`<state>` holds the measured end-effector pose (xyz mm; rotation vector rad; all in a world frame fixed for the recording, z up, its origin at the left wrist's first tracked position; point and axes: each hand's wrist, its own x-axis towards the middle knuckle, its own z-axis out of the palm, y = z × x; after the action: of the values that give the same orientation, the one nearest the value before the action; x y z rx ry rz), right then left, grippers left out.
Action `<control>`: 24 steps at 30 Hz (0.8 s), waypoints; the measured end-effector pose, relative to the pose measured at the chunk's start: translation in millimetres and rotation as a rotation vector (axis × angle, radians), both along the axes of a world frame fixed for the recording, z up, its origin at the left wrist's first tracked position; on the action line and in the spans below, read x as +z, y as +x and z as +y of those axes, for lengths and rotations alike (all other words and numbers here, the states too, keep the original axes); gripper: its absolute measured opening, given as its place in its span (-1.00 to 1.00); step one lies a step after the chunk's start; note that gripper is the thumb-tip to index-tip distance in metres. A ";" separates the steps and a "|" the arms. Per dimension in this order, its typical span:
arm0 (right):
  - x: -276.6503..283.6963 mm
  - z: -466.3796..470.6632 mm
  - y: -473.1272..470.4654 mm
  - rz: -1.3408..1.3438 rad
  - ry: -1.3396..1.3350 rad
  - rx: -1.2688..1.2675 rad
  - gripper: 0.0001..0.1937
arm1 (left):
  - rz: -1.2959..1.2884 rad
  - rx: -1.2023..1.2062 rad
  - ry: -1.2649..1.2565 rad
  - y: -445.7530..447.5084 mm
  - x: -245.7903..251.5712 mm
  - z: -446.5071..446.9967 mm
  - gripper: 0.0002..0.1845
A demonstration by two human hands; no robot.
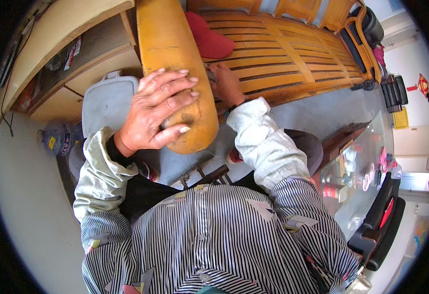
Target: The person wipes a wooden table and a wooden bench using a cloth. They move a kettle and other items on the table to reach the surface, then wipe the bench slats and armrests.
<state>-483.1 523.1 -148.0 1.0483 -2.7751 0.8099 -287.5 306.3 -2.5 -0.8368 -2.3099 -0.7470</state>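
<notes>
The wooden armrest of a slatted bench (177, 44) runs down the upper middle of the view, its rounded, worn end nearest me. My left hand (159, 110) lies on that end with its palm down and fingers spread, the thumb near a dark scuff. On the far side of the armrest, my right hand (226, 84) is bent around something small and greyish, mostly hidden, so what it is cannot be told. A red cap (210, 36) rests on the bench slats (265, 51) just beyond my right hand.
Left of the armrest stand a grey lidded bin (109, 99), a wooden cabinet (89, 47) with open shelves and a large plastic water bottle (58, 139). A glass-topped table (354, 176) bearing small items is at the right. A dark wooden rack (214, 175) lies low before me.
</notes>
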 end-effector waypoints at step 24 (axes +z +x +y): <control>29.3 119.7 17.2 0.075 0.200 -0.140 -0.51 | -0.042 0.002 0.008 3.2 3.9 2.3 -0.46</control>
<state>-465.9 642.8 -118.8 0.8769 -2.8706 0.4755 -284.3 308.5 1.4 -0.8222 -2.3427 -0.7794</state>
